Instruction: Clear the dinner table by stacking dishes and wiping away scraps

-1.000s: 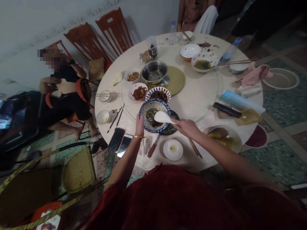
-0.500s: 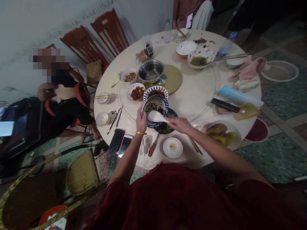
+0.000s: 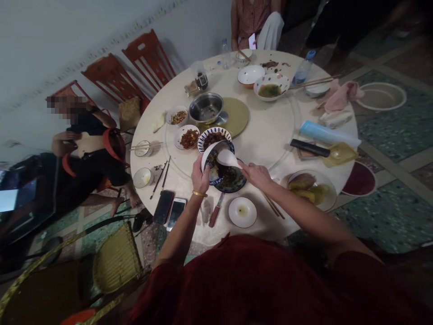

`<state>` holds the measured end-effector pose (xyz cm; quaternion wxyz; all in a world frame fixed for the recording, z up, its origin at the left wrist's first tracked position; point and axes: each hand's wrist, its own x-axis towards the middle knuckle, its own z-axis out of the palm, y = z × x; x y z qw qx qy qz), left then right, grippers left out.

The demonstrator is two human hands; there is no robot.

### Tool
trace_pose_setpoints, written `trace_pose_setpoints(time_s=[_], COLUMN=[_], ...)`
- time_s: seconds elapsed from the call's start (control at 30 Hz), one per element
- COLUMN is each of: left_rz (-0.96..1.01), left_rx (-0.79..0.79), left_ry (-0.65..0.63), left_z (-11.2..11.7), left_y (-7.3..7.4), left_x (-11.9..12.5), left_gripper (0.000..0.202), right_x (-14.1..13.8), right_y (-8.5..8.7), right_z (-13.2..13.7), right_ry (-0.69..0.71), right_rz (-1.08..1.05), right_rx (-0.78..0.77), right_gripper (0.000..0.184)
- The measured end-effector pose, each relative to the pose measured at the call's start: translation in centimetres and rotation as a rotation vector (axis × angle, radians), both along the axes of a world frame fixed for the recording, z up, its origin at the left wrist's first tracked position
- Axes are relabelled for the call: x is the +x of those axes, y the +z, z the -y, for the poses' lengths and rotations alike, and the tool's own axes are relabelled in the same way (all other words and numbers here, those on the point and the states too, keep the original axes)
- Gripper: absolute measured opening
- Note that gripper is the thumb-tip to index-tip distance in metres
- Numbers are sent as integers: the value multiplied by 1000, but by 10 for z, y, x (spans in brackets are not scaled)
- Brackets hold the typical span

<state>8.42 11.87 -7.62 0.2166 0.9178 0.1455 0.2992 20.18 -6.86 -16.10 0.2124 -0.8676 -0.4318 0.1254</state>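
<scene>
Just right of the left hand (image 3: 200, 176) gripping it, a bowl (image 3: 211, 155) tilts.

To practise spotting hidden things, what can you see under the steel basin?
Part of a yellow-green round board shows to the right of the steel basin; what lies directly beneath is covered.

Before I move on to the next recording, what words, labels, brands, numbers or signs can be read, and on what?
None can be read.
Clear plastic cup: print too small and blurred.
Blue-capped bottle: label too blurred.
Tilted bowl and white spoon: no lettering visible.
</scene>
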Motion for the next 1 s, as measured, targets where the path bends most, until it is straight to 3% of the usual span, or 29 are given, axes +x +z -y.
trace_pose_setpoints(time_s=[0.23,0.47,0.63,0.8,0.9,1.0], left_rz=[67,47,-12,2,45,56], left_rx=[0,86,125,126,92,26], left_ry=[-9,-1,-71,-63,-42,-44], left_z=[1,-10,-6,-6,-12,-13], left_y=[-5,0,5,14,21,23], left_x=[8,4,4,2,0,1], left_gripper=[55,58,56,55,55,57], right_x=[-29,-33,-19,-25,-33,-32], right_y=[-14,-23,-11,-27,-34,-27], right_z=[0,33,16,19,31,27], right_ry=[45,105,-12,47,51,-24], right_rz=[-248,-172,-51,-110,-167,-164], right_rx=[58,-6,35,-42,9,120], right_gripper=[48,48,50,50,49,50])
